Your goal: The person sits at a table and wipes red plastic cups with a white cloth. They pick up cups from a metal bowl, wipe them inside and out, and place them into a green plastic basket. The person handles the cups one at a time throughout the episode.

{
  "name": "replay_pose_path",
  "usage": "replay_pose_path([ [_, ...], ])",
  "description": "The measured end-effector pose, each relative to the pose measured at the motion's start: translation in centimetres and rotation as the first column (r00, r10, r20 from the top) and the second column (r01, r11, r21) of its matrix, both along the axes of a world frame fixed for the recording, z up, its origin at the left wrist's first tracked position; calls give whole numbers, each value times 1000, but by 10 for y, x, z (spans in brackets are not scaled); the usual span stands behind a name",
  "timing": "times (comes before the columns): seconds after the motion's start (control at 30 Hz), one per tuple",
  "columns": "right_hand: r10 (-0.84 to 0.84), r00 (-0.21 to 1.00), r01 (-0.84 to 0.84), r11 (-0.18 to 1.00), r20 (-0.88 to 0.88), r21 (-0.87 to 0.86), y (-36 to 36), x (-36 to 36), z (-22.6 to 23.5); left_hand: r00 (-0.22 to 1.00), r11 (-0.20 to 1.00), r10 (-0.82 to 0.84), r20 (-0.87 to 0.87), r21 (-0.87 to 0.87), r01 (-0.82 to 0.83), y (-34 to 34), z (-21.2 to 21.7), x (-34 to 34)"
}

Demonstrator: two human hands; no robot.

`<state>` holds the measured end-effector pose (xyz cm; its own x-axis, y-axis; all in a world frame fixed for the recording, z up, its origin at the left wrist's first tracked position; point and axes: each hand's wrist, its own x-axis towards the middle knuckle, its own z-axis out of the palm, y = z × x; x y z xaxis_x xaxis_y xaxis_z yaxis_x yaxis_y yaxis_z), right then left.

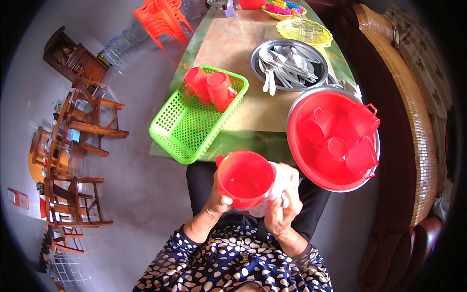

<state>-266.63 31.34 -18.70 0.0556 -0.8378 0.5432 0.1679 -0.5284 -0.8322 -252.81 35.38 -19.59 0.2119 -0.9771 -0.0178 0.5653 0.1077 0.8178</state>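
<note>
A red plastic mug [245,177] is held over my lap, its open mouth tilted up towards me. My left hand [215,198] is closed around its left side, with the thumb at the lower edge. On the other side, my right hand [286,207] grips a white cloth [278,187] pressed to the mug's outer wall. Ahead on the left, a green plastic basket [182,130] holds two upside-down red mugs [195,82] at its far end. To the right, several more red mugs [335,148] lie in a red basin [300,104].
Further back on the marble-patterned table [226,44] stand a metal bowl full of spoons [289,63], a yellow basket with glasses [306,30] and a dish of colourful toy bricks [282,9]. Orange stools [160,19] are stacked far left; a wooden bench [421,131] runs along the right.
</note>
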Motion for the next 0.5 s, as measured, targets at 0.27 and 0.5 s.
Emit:
replay_pose_path([
  [0.27, 287, 895, -396, 863, 342, 312, -18, -7, -1, 995, 996, -85, -60, -29, 84, -2, -3, -3],
  [0.5, 103, 994, -104, 994, -43, -31, -2, -11, -4, 986, 997, 82, 145, -14, -81, -16, 9, 3],
])
